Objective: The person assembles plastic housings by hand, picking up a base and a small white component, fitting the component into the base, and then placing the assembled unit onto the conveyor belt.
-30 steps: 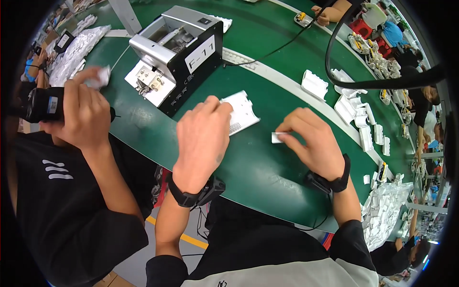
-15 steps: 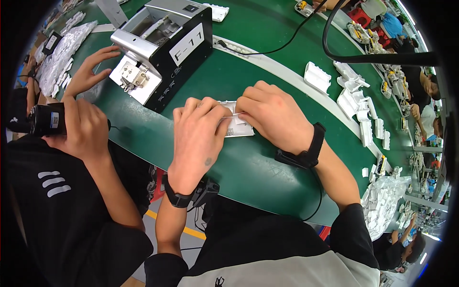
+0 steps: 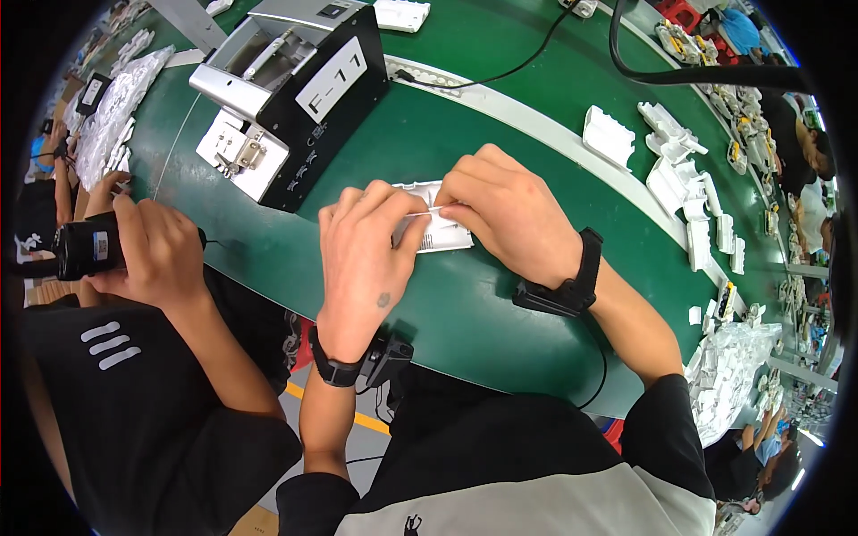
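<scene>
My left hand (image 3: 362,259) and my right hand (image 3: 514,210) meet above the green table. Thumb and fingers of each are pinched on a thin white strand (image 3: 431,212) that spans the short gap between them. Whether it is a wire or a narrow strip is too small to tell. Directly beneath lies a white plastic shell (image 3: 453,239) with ribs and slots inside, partly covered by my fingers. Both wrists wear black straps with a small device attached.
A metal-and-black bench machine (image 3: 299,89) stands beyond my left hand. At the left, a co-worker's hand (image 3: 161,255) is beside a black device (image 3: 89,246). White plastic shells (image 3: 608,137) lie along the pale strip at right, near a clear bag of white parts (image 3: 733,375).
The co-worker's far hand has drawn back from the machine toward the left. My hands keep their pinch on the strand, with only a slight shift over the shell.
</scene>
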Tool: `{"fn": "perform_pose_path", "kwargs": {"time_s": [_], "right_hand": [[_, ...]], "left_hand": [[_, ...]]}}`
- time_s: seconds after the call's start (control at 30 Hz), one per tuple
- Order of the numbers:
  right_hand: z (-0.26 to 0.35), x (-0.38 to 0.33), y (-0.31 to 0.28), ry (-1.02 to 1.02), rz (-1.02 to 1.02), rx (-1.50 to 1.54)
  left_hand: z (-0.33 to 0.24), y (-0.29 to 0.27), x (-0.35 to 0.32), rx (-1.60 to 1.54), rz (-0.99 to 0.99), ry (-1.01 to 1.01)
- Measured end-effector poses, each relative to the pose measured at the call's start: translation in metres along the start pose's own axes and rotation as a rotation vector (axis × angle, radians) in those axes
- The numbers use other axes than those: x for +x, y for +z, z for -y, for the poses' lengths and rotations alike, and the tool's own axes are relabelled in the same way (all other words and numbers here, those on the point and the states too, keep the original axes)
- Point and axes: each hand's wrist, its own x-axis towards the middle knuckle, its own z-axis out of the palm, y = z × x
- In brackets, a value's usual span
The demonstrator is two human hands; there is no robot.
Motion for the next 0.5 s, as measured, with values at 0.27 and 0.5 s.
{"fn": "perform_pose_path", "kwargs": {"time_s": [0.27, 0.5], "right_hand": [[-0.010, 0.000, 0.016, -0.076, -0.013, -0.006], [-0.007, 0.004, 0.017, -0.044, -0.041, -0.012]], "left_hand": [[0.007, 0.003, 0.001, -0.023, 0.002, -0.018], [0.011, 0.002, -0.001, -0.051, 0.019, -0.042]]}}
